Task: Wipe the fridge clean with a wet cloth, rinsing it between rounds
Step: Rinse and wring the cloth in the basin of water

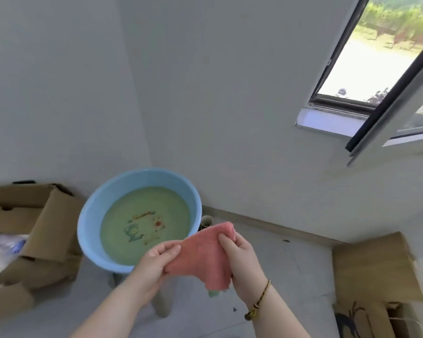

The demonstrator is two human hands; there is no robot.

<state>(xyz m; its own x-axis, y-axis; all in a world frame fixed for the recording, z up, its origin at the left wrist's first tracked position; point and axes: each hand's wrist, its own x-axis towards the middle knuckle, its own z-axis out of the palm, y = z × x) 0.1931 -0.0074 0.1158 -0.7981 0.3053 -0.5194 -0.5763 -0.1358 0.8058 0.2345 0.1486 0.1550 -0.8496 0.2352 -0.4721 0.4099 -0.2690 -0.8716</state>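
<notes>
- Stool legs (162, 303) mostly hidden under the blue basin (91, 215), which holds murky greenish water.
- Left hand (156, 262) and right hand (239, 254) both pinch the pink cloth (200, 257).

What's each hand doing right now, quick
Left hand: gripping one edge of the pink terry cloth.
Right hand: gripping the cloth's other edge.
</notes>
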